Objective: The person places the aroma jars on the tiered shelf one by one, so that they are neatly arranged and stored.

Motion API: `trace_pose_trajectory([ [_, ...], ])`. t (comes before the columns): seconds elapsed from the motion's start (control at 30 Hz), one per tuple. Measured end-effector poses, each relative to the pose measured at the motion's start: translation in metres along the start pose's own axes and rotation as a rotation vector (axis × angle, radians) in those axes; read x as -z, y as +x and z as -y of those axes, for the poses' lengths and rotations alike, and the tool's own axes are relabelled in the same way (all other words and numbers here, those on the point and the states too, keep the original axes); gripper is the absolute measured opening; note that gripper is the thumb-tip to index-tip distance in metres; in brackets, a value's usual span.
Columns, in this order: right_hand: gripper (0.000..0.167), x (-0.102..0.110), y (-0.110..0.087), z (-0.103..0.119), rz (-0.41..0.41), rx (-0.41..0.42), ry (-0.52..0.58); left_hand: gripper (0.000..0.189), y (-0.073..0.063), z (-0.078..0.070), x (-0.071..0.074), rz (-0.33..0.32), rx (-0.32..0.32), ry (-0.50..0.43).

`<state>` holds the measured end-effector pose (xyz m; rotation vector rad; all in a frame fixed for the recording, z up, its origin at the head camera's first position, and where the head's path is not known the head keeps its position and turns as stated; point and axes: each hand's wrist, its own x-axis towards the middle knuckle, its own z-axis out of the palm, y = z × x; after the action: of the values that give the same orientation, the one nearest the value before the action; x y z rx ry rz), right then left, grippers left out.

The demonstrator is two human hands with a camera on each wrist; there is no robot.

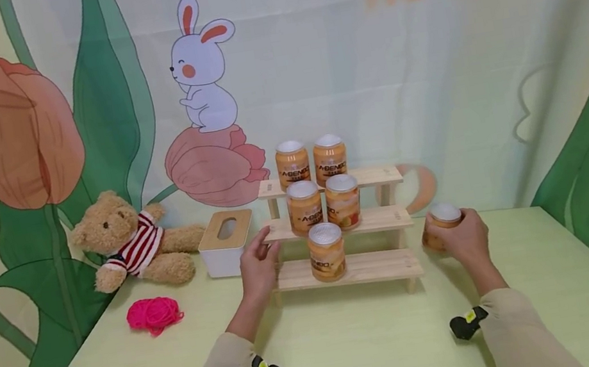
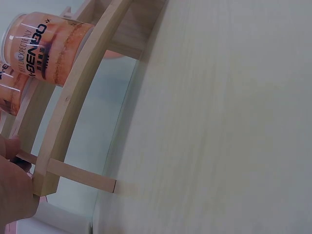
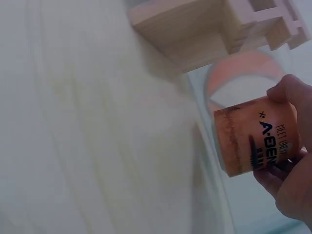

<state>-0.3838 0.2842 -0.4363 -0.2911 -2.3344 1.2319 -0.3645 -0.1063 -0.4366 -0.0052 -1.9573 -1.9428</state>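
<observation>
A three-tier wooden display stand [image 1: 378, 265] holds several orange cans with pale silver lids. Two stand on the top tier, including a left one [image 1: 292, 164]; two are on the middle tier, including a fruit-printed can [image 1: 343, 202]; a single can [image 1: 327, 253] sits on the bottom tier. My left hand [image 1: 258, 271] holds the stand's left end, its fingers at the side between the middle and bottom tiers. To the right of the stand, my right hand [image 1: 466, 239] grips another orange can [image 3: 253, 136] round its side, lid up, fingers and thumb wrapped about it.
A white tissue box [image 1: 221, 262] with a wooden lid stands close left of my left hand. Farther left are a teddy bear [image 1: 132, 246] in a striped shirt and a pink yarn bundle [image 1: 154, 315]. A printed curtain [image 1: 459, 84] hangs behind the pale green table [image 1: 357, 348].
</observation>
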Motion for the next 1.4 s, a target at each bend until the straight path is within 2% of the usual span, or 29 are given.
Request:
trace_pose_trajectory([
  [0.23, 0.079, 0.021, -0.009, 0.013, 0.090, 0.066, -0.073, 0.044, 0.000, 0.000, 0.000, 0.007, -0.003, -0.003],
  [0.5, 0.075, 0.045, -0.008, 0.031, 0.211, 0.152, -0.192, 0.044, -0.001, 0.001, 0.001, 0.002, -0.005, -0.006],
  [0.8, 0.075, 0.066, -0.016, 0.065, 0.287, 0.199, -0.191, 0.044, 0.001, 0.000, 0.003, 0.012, -0.024, 0.007],
  [1.07, 0.065, 0.066, -0.021, 0.081, 0.409, 0.198, -0.148, 0.043, 0.001, 0.000, 0.002, 0.003, -0.024, 0.024],
  [1.4, 0.055, 0.036, -0.039, 0.103, 0.490, 0.282, -0.101, 0.044, 0.002, 0.001, 0.001, -0.003, -0.011, 0.040],
])
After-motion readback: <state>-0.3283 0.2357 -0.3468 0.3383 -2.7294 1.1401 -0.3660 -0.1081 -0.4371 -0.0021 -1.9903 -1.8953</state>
